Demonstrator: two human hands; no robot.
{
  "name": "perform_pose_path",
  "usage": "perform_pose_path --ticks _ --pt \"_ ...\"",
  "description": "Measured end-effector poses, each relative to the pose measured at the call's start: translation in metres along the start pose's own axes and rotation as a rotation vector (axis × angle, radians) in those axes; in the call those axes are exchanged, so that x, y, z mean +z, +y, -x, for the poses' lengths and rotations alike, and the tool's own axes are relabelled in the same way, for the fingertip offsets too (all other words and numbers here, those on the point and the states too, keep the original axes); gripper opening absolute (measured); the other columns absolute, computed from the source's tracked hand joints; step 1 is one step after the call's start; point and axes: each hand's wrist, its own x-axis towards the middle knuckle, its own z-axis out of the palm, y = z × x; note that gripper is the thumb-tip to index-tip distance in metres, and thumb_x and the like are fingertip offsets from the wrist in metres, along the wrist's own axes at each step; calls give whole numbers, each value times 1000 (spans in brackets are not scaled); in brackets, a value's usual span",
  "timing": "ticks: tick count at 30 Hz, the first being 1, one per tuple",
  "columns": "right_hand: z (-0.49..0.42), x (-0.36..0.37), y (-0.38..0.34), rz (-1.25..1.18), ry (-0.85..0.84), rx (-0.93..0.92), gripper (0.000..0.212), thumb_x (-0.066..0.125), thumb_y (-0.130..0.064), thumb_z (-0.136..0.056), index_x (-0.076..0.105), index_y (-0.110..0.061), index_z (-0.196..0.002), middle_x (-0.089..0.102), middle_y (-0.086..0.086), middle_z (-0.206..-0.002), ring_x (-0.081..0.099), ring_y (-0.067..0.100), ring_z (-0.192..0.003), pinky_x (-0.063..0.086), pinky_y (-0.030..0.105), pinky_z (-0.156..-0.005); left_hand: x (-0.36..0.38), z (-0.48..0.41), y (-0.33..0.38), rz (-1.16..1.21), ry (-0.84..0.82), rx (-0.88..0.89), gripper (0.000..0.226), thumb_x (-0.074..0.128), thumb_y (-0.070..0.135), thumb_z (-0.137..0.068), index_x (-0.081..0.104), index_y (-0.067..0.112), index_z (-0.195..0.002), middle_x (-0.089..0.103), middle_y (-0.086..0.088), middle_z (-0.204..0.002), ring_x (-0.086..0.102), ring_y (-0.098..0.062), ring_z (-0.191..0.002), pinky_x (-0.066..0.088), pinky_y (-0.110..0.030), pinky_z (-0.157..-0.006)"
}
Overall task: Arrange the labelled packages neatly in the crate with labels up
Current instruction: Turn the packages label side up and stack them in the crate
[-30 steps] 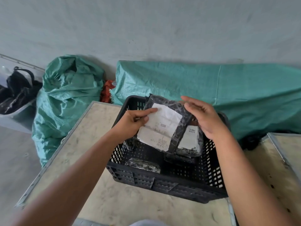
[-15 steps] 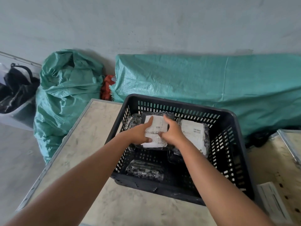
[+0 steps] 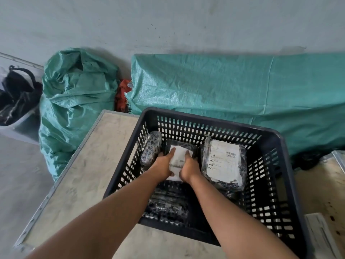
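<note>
A black slotted crate (image 3: 276, 146) stands on the table. Both my hands reach deep into it. My left hand (image 3: 163, 165) and my right hand (image 3: 188, 168) press on a black-wrapped package with a white label (image 3: 179, 156) facing up, at the crate's back middle. To its right lies a larger labelled package (image 3: 224, 161), label up. A dark package without a visible label (image 3: 151, 148) leans on the left wall. Another dark package (image 3: 168, 206) lies near the front, label hidden.
The crate sits on a beige table (image 3: 84, 174) with a metal edge. Green woven sacks (image 3: 74, 101) and a green tarp (image 3: 233, 86) stand behind it by the wall. A black bag (image 3: 16, 94) is far left. A white flat item (image 3: 321, 236) lies on the table at right.
The labelled package went from held above the crate's rim down into the crate. Both hands followed it and now rest on it at the bottom.
</note>
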Motion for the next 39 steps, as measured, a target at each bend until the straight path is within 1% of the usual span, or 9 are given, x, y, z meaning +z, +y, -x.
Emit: perform_pose_path --ticks 3,7,13,17,27,30,32,37,39 --pt "-9 14 20 -108 4 115 64 54 -7 -104 24 1 -160 31 33 -161 47 40 -137 45 44 -107 13 -10 -2 -160 -59 -34 98 67 0 -92 -2 13 -161 -7 -21 -167 34 -35 -145 41 -27 -104" --pt "-7 15 31 -40 58 40 90 54 15 -93 2 -3 -164 -13 23 -170 11 35 -158 21 30 -123 19 -22 -5 -227 -94 -52 74 58 -7 -93 18 1 -155 -1 -22 -167 50 -34 -133 47 -33 -94" --pt "-2 12 32 35 74 42 50 35 0 -109 26 5 -158 24 27 -164 31 39 -148 28 26 -107 20 -17 -14 -345 -120 0 91 63 -3 -93 2 7 -161 -20 -20 -165 34 -40 -145 40 -40 -112" --pt "1 9 35 102 29 -13 82 54 11 -96 10 -2 -164 -6 27 -170 22 39 -155 27 30 -120 3 -2 -3 -238 -114 41 79 67 4 -92 25 9 -159 11 -23 -166 41 -36 -140 39 -35 -112" --pt "6 -3 20 -8 -3 -191 71 69 -14 -98 34 -8 -160 43 15 -160 50 30 -140 43 37 -114 -98 97 17 108 299 280 55 76 32 -88 58 35 -139 36 4 -161 38 -18 -145 33 -42 -116" --pt "11 -4 -3 -81 54 -242 59 64 -22 -102 43 -24 -157 46 9 -158 67 21 -114 54 19 -83 -113 128 -2 242 518 355 45 75 25 -89 65 34 -132 48 11 -152 48 -9 -136 46 -39 -109" --pt "17 1 -18 -90 39 -350 58 61 -15 -103 42 -30 -156 42 5 -161 61 23 -126 50 13 -88 -115 138 -16 246 621 321 40 76 23 -89 69 29 -128 53 3 -149 53 -16 -134 48 -44 -108" --pt "32 24 -47 -29 -225 -547 94 46 13 -88 27 -42 -161 6 6 -174 11 26 -159 38 -2 -78 -104 142 -47 165 492 69 71 78 37 -85 45 48 -147 35 -9 -161 35 -28 -147 33 -47 -116" --pt "33 30 -51 31 -304 -554 88 50 3 -92 23 -43 -162 -3 10 -173 45 21 -145 42 10 -81 -99 141 -54 251 390 81 85 80 32 -85 32 52 -152 43 -1 -157 39 -19 -145 35 -36 -115"
